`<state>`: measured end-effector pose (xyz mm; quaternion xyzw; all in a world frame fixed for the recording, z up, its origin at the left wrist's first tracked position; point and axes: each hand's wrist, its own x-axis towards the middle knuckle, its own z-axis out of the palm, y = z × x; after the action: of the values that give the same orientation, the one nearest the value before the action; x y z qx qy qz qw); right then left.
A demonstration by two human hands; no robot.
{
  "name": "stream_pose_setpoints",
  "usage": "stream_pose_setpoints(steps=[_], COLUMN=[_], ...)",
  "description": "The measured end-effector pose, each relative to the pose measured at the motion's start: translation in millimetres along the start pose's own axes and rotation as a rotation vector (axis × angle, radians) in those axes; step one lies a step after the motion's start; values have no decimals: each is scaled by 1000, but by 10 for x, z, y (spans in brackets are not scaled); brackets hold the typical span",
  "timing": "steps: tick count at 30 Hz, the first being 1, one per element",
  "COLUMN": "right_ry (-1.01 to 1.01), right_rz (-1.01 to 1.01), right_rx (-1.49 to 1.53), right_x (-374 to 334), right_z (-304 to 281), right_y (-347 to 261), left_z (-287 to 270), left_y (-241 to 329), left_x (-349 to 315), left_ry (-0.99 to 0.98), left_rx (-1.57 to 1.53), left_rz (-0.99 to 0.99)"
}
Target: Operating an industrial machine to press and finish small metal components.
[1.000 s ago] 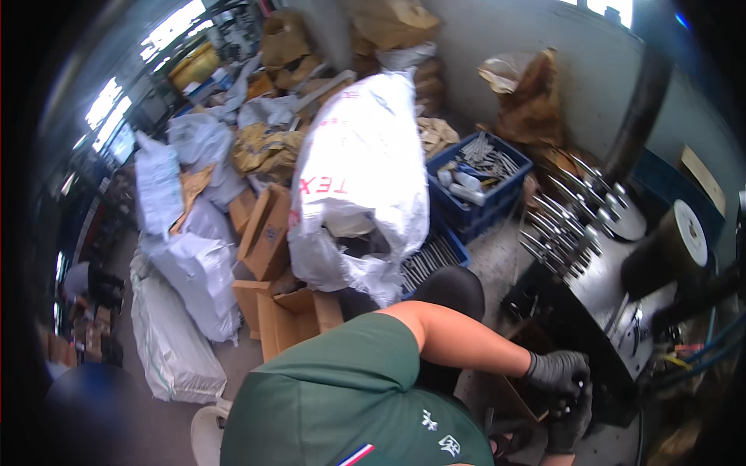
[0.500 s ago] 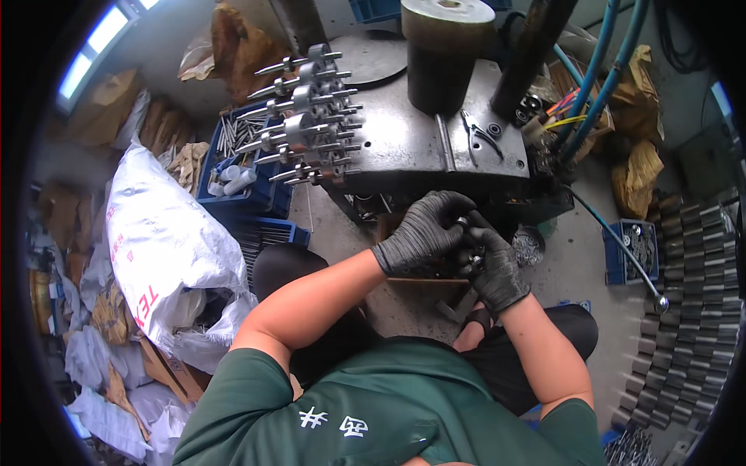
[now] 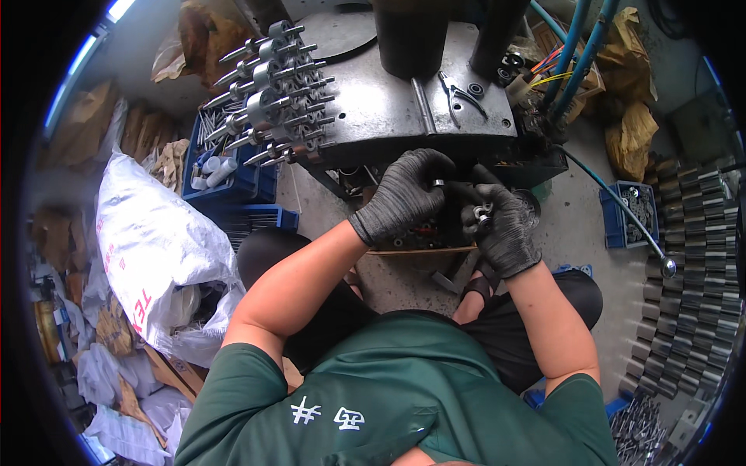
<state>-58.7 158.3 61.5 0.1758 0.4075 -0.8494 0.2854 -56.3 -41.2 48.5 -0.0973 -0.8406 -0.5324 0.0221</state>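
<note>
Both my hands wear dark grey gloves and are over an open box (image 3: 420,251) of small parts in front of the machine. Between the thumb and fingers of my left hand (image 3: 400,194) is a small shiny metal ring (image 3: 439,182). My right hand (image 3: 510,233) is curled around small round metal parts that look like bearings (image 3: 483,217); the fingers hide part of them. A gap separates the two hands. On the metal worktop (image 3: 365,101) beyond them lie pliers (image 3: 458,97), a metal rod (image 3: 423,106) and a dark bearing (image 3: 475,89).
Shafts with metal rings (image 3: 268,105) stand in rows at the worktop's left edge. Blue bins (image 3: 268,182) and a white sack (image 3: 163,248) are on the left. To the right are a blue bin of parts (image 3: 614,221), a hose (image 3: 610,190) and stacked metal cylinders (image 3: 691,287).
My hands were together and have moved apart, each with small metal parts in its fingers. The view has shifted, so the worktop sits higher in the picture.
</note>
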Motion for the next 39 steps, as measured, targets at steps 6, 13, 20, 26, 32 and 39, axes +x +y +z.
stream_pose_setpoints(steps=[6, 13, 20, 26, 32, 39], right_ry=[-182, 149, -76, -142, -25, -68], right_rz=[98, 32, 149, 71, 52, 146], right_rx=[-51, 112, 73, -72, -121, 3], right_x=[121, 47, 78, 120, 164, 276], right_z=[-104, 5, 33, -26, -67, -128], right_y=[110, -67, 166, 142, 201, 213], left_z=[60, -277, -503, -378, -4, 42], left_y=[1, -370, -483, -259, -22, -28], left_x=[19, 425, 751, 685, 86, 67], left_ry=[-79, 277, 380, 340, -91, -67], left_rx=[-148, 152, 520, 324, 160, 267], left_rz=[-16, -137, -123, 40, 207, 128])
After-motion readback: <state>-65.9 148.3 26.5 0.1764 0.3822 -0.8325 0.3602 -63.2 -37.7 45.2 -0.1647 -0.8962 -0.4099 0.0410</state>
